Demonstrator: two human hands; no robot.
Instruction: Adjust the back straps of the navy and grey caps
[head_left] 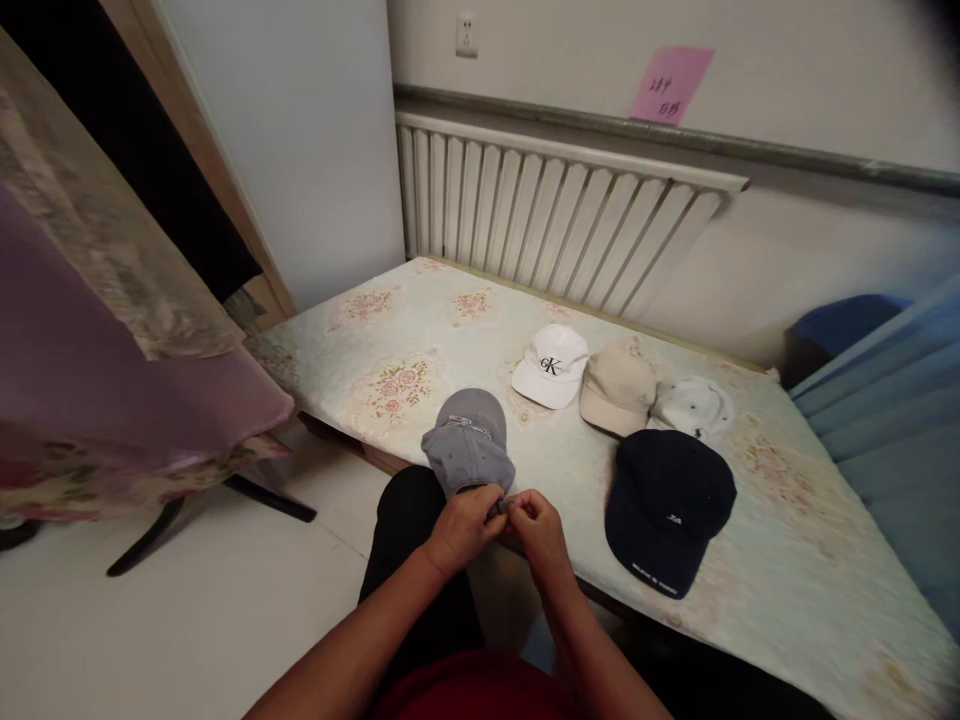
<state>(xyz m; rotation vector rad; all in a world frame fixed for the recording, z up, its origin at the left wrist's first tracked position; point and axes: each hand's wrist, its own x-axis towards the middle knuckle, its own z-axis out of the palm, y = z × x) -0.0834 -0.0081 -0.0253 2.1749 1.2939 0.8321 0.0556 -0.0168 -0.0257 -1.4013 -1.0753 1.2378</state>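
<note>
A grey baseball cap (pixel 472 450) lies at the near edge of the bed, its brim pointing away from me and its back strap towards me. My left hand (pixel 466 525) is closed on the strap at the back of this cap. From the other side, my right hand (pixel 534 525) pinches the strap's end between thumb and fingertips. Both hands nearly meet at the strap, and the fingers hide most of it. To the right sit a white cap (pixel 551 365) with black letters, a beige cap (pixel 619 385), another white cap (pixel 691 402) and a navy cap (pixel 671 505).
The caps rest on a mattress with a pale floral cover (pixel 472 345). Behind it, a white radiator (pixel 540 220) runs along the wall. Clothes (pixel 112 270) hang at the left above dark chair legs (pixel 262 495). A blue curtain (pixel 892 400) borders the right.
</note>
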